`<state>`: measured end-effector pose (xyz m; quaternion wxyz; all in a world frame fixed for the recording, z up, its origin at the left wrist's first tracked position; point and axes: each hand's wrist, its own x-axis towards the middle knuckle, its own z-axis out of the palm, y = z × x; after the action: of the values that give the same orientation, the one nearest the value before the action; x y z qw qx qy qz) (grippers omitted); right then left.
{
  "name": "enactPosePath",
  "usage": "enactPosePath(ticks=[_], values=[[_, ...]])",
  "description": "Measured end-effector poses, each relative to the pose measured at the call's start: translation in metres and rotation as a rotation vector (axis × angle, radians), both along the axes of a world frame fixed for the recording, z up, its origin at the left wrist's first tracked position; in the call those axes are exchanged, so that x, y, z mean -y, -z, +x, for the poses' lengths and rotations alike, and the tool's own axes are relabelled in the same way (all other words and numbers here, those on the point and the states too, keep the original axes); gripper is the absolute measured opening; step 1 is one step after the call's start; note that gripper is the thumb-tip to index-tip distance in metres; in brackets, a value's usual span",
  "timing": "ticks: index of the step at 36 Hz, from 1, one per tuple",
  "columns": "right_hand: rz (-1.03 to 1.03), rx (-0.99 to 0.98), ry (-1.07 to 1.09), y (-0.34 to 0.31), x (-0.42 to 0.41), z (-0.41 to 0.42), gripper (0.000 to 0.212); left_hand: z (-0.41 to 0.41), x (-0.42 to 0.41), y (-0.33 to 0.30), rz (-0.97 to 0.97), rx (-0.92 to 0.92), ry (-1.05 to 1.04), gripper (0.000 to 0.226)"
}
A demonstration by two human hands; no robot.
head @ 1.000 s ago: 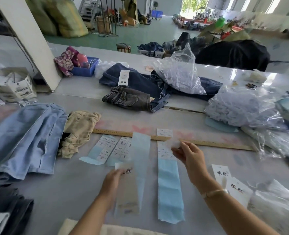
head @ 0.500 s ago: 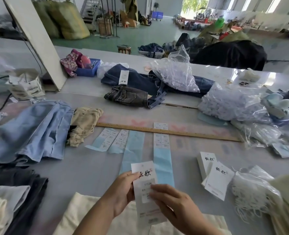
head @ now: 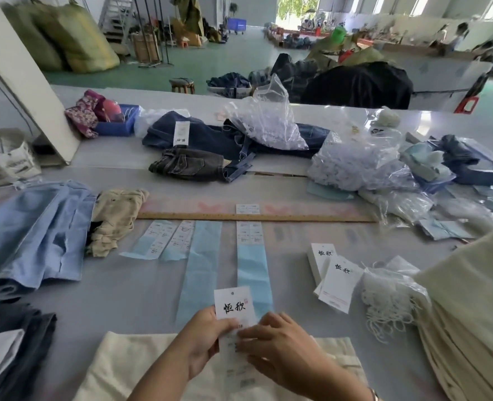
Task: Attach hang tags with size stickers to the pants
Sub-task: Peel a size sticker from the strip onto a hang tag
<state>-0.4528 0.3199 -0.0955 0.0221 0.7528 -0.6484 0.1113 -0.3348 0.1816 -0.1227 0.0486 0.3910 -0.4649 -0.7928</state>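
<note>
- At six o'clock on the grey tabletop (head: 123, 299), over cream folded pants (head: 129, 369), the left hand (head: 201, 340) pinches a white paper hang tag (head: 233, 305); its long axis runs twelve-to-six.
- Right hand (head: 280, 351), equally near at three o'clock, presses straight fingers (head: 246, 334) on the tag's middle, likely smoothing a size sticker.
- The sticker itself is hidden; blue sticker strips (head: 254, 270) lie at twelve o'clock.

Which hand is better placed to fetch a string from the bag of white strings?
Probably the right hand: the bag of white strings lies on its side, while the left hand grips the hang tag.
</note>
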Motion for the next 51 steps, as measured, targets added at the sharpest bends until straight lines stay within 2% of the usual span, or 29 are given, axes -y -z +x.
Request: enactPosePath(ticks=[4, 7, 10, 14, 17, 21, 24, 28, 33, 41, 44, 48, 51], values=[[-0.008, 0.045, 0.06, 0.014, -0.024, -0.006, 0.021, -0.015, -0.013, 0.012, 0.119, -0.03, -0.026, 0.023], [0.024, 0.033, 0.083, 0.028, -0.048, -0.015, 0.01, -0.026, -0.024, 0.025, 0.135, -0.036, -0.123, 0.017], [0.045, 0.09, 0.153, 0.05, -0.081, -0.033, 0.02, -0.034, -0.032, 0.039, 0.114, -0.007, -0.168, 0.014], [-0.006, 0.294, 0.627, 0.074, -0.124, -0.078, 0.032, -0.044, -0.053, 0.056, 0.112, 0.033, -0.102, 0.013], [-0.007, 0.395, 1.014, 0.087, -0.147, -0.12, 0.007, -0.054, -0.074, 0.065, 0.111, 0.044, -0.054, 0.015], [0.0, 0.437, 1.292, 0.101, -0.166, -0.158, 0.012, -0.067, -0.099, 0.078, 0.033, 0.074, 0.015, 0.018], [0.114, 0.398, 1.306, 0.11, -0.165, -0.171, 0.019, -0.067, -0.107, 0.086, -0.122, 0.143, 0.038, 0.015], [0.186, 0.383, 1.254, 0.116, -0.148, -0.174, 0.012, -0.063, -0.106, 0.088, -0.23, 0.159, 0.071, 0.021], [0.267, 0.311, 1.192, 0.129, -0.138, -0.17, 0.016, -0.063, -0.101, 0.097, -0.231, 0.147, 0.083, 0.014], [0.142, 0.511, 1.276, 0.128, -0.147, -0.173, 0.019, -0.061, -0.102, 0.109, -0.264, 0.129, 0.076, 0.017], [0.179, 0.485, 1.265, 0.131, -0.151, -0.171, 0.023, -0.06, -0.103, 0.11, -0.254, 0.115, 0.067, 0.017], [0.309, 0.36, 1.204, 0.141, -0.148, -0.169, 0.012, -0.06, -0.104, 0.109, -0.239, 0.112, 0.063, 0.018], [0.262, 0.452, 1.232, 0.133, -0.14, -0.165, 0.013, -0.059, -0.104, 0.109, -0.242, 0.123, 0.064, 0.028]])
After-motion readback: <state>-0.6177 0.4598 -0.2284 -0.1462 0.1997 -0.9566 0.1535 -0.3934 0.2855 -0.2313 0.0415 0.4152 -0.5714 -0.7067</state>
